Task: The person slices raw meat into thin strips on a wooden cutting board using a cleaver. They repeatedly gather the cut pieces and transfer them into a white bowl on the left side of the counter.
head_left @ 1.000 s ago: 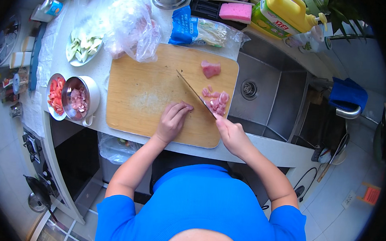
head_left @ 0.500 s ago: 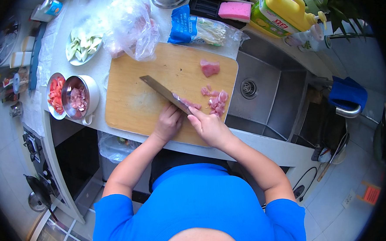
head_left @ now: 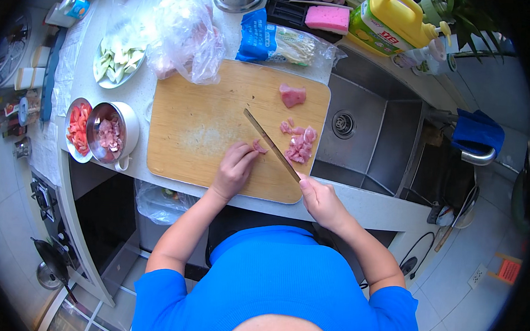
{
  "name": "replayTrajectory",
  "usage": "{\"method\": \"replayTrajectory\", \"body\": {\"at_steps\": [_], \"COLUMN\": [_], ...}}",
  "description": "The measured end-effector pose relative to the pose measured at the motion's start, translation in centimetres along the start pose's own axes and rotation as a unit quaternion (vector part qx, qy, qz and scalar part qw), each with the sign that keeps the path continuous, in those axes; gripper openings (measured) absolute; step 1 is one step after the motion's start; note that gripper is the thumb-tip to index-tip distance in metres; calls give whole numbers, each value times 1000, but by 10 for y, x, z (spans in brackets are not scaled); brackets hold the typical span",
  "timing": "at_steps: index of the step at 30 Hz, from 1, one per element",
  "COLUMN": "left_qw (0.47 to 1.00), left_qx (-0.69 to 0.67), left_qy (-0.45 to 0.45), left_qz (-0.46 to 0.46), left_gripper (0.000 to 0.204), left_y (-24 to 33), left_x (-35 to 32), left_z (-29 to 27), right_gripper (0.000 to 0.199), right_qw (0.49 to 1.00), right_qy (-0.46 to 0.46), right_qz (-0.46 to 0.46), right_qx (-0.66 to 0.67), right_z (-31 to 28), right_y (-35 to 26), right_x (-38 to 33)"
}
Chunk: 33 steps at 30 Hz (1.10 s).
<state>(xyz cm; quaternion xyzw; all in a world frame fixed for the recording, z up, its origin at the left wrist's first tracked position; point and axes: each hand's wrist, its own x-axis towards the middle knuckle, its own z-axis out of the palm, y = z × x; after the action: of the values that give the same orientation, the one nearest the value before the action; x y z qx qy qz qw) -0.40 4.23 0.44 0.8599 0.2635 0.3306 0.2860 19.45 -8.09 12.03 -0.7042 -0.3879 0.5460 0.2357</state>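
Observation:
My right hand [head_left: 325,203] grips the handle of a kitchen knife [head_left: 271,143] at the cutting board's near right part. The blade slants away to the far left, seen almost edge-on. Left of it, my left hand [head_left: 235,169] has its fingers closed on a small strip of raw meat [head_left: 259,146] over the wooden cutting board [head_left: 190,110]. A pile of cut raw meat pieces [head_left: 302,144] lies just right of the blade. Farther back on the board sits a larger chunk of raw meat [head_left: 292,95].
A steel sink [head_left: 353,149] adjoins the board's right side. At left stand a white-handled pot [head_left: 130,128] with meat pieces, a bowl of red slices [head_left: 78,130] and a plate of pale green slices [head_left: 119,65]. Behind are a plastic bag [head_left: 185,35] and packaged enoki mushrooms [head_left: 292,44].
The knife and my right hand have moved right and nearer me, away from my left hand. The meat by the blade has shifted to the pile; a small strip is at my left fingertips.

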Motion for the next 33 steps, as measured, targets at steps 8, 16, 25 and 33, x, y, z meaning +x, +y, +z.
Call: {"method": "replayTrajectory", "body": {"at_steps": [8,16,25,33], "left_qw": [998,998,999,1000], "left_qx": [25,12,20,-6], "left_qy": [-65,-58,-39,-27], "left_qz": [-3,0,-17,-3], "left_gripper": [29,27,24,25], "left_y": [5,-1,-7,-1], "left_x": [15,13,6,13], "left_z": [2,5,12,4], "right_gripper": [44,41,39,41], "right_qw": [1000,992,989,989], "right_qy": [17,39,10,115], "right_qz": [-4,-77,-54,-87], "right_qx": [15,-93,-135,-19], "right_z": [2,4,20,15], "right_y": [5,11,-5,16], "right_x": [-4,-11,28,38]}}
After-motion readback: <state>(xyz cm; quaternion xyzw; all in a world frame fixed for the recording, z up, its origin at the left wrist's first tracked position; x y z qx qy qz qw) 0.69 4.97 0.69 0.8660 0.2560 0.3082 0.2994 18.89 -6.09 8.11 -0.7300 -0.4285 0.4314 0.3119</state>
